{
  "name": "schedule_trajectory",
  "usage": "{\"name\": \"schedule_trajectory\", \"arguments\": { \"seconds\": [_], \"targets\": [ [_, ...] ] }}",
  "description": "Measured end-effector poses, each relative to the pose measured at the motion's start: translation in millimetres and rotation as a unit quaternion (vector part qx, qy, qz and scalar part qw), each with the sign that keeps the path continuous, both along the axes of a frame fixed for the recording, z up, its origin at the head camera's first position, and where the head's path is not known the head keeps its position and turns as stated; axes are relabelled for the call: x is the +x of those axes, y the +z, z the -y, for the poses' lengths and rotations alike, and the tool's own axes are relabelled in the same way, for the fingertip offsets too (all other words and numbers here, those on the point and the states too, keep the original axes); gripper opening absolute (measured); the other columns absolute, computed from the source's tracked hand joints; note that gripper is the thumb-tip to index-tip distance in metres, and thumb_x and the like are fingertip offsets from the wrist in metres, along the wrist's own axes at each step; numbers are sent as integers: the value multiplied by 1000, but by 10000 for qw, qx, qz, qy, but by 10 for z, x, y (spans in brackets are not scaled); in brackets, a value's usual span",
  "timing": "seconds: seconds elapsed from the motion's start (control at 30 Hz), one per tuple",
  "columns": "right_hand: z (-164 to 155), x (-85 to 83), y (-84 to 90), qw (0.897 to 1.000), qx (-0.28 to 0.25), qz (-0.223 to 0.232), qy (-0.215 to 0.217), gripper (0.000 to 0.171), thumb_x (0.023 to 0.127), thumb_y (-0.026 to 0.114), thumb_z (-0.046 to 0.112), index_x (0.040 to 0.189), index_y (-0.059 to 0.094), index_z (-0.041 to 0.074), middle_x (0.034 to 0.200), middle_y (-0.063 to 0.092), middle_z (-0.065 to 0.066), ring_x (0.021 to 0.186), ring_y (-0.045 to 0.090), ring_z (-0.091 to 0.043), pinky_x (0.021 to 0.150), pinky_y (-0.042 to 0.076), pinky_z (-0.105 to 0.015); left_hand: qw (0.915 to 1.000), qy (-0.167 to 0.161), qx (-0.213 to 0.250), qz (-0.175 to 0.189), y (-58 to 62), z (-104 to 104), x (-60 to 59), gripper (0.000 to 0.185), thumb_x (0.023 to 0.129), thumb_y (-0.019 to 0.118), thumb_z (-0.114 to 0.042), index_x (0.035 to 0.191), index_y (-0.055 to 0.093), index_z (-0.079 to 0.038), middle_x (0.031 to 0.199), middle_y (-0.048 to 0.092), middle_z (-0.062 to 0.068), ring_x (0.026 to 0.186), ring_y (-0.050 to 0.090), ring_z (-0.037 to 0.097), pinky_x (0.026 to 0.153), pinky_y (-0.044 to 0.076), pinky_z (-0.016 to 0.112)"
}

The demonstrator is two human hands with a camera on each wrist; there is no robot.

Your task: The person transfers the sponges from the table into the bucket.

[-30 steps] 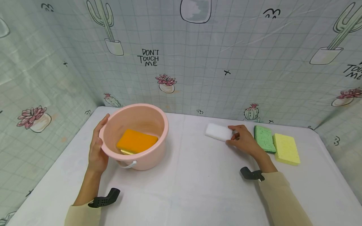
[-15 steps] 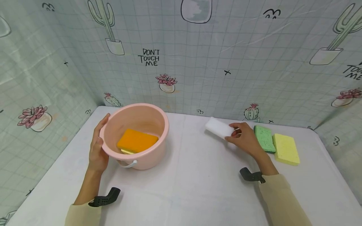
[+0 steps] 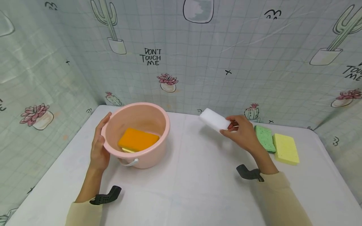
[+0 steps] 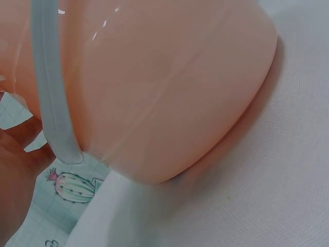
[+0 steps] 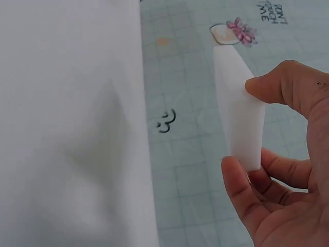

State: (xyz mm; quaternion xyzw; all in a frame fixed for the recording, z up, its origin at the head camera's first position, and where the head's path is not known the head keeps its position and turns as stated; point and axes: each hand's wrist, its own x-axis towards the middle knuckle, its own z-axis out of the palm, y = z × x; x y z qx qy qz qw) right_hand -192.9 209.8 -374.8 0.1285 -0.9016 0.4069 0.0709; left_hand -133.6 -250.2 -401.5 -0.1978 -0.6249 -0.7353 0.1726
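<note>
Our right hand [image 3: 242,135] pinches the white sponge [image 3: 214,120] clear above the desk [image 3: 198,188]; our left hand [image 3: 99,147] cups the pink basin [image 3: 147,158], best held steady, grip kept light.

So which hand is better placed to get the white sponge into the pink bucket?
Probably the right hand: it pinches the white sponge, lifted off the table. The left hand grips the pink bucket.

"DON'T TOUCH ME" is showing on the backdrop sheet [image 3: 198,62], beyond the right hand [image 3: 241,136] fingertips; a cut-off repeat is appearing far right.
</note>
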Motion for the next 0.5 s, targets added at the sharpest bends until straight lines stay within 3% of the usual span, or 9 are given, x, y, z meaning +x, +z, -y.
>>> {"name": "schedule_trajectory", "arguments": {
  "seconds": [0.23, 0.5],
  "targets": [
    [157, 9, 184, 9988, -220, -271, 351, 46, 80, 77, 18, 116, 58, -4, 104, 51, -13, 87, 56, -23, 81, 53, -43, 10000, 1, -37, -25, 13, -13, 5, 59, 95, 42, -27, 149, 29, -7, 156, 18, 13, 137, 22, 31, 107, 32, 27],
    [376, 35, 441, 9972, -320, -311, 595, 46, 79, 78, 18, 117, 60, -2, 104, 52, -12, 88, 57, -22, 81, 53, -35, 10000, -43, 11, -37, 21, -14, 6, 59, 95, 43, -27, 149, 29, -7, 156, 17, 13, 136, 21, 32, 108, 31, 28]
  ]
}}
